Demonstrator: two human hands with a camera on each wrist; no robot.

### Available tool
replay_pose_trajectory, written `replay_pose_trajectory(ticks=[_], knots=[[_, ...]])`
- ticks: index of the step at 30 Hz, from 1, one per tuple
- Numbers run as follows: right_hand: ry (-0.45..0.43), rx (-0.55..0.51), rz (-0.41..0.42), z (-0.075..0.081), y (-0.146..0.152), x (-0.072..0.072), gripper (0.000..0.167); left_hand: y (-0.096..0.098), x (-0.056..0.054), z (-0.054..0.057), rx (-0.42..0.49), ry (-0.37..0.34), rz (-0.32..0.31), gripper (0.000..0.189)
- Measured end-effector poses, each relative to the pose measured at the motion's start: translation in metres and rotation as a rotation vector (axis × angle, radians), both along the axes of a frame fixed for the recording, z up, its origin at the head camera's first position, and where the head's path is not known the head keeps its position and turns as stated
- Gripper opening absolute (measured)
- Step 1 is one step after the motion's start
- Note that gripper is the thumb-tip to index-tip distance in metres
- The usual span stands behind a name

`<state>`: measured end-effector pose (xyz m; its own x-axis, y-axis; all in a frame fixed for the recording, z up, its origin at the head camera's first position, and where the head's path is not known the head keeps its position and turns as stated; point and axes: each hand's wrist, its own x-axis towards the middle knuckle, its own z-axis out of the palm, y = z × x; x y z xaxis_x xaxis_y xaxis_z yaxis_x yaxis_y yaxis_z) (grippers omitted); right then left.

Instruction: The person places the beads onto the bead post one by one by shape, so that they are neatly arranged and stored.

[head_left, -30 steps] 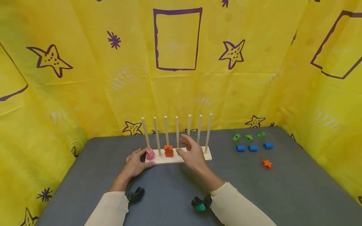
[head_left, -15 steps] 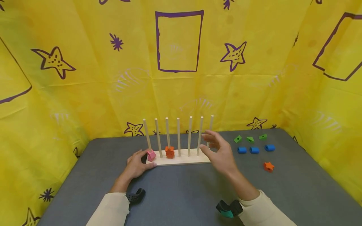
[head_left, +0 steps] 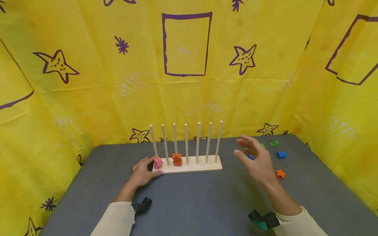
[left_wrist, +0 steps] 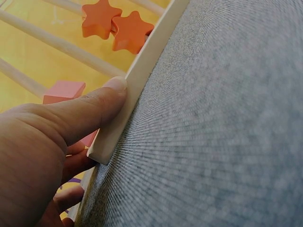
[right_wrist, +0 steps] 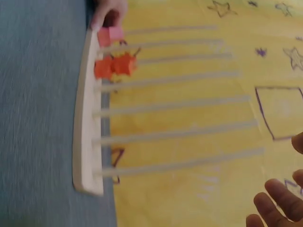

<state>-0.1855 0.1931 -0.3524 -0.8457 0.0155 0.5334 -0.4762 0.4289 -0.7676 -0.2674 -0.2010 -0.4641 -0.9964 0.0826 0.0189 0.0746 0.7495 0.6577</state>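
The left hand (head_left: 141, 174) holds the left end of a wooden peg stand (head_left: 200, 167); in the left wrist view its thumb (left_wrist: 102, 106) lies along the front edge of the base, other fingers behind. Pink blocks (head_left: 157, 163) sit on the leftmost peg. Two orange star beads (left_wrist: 132, 32) are stacked low on the third peg. To the right of the stand, the right hand (head_left: 260, 164) is in the air with spread, slightly bent fingers, holding nothing. It partly hides blue and green pieces behind it. A loose orange star bead (head_left: 281, 174) lies beside its wrist.
A blue cylinder bead (head_left: 281, 154) and a green triangular bead (head_left: 274, 143) lie on the grey tabletop (head_left: 189, 203) at right. Tall bare pegs (head_left: 198, 142) rise from the stand. A yellow patterned cloth (head_left: 189, 98) encloses the table's back and sides.
The right hand has moved right, from in front of the stand's middle pegs, past its right end, toward the loose beads. The left hand has stayed on the stand.
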Motion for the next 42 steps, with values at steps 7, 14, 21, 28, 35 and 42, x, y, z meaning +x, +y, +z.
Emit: replay_pose_trajectory(ticks=[7,14,21,28,35,42], knots=[[0.026,-0.006,-0.093,0.0,0.03,0.008,0.047,-0.001,-0.001,-0.001,-0.008,0.011,-0.003,0.084],[0.048,-0.017,-0.169,-0.007,0.06,0.012,0.047,0.0,0.0,0.0,-0.006,0.016,-0.008,0.085],[0.02,-0.066,-0.292,-0.022,0.093,0.01,0.043,0.001,0.001,0.001,-0.005,0.011,-0.002,0.084],[-0.086,-0.068,-0.398,-0.042,0.119,0.009,0.043,0.001,0.0,0.001,-0.01,0.008,0.002,0.085],[-0.216,-0.069,-0.397,-0.065,0.141,0.009,0.047,0.0,0.0,0.0,-0.018,0.01,0.002,0.085],[-0.338,-0.09,-0.417,-0.088,0.151,0.006,0.057,-0.002,0.0,-0.001,-0.015,0.01,0.003,0.085]])
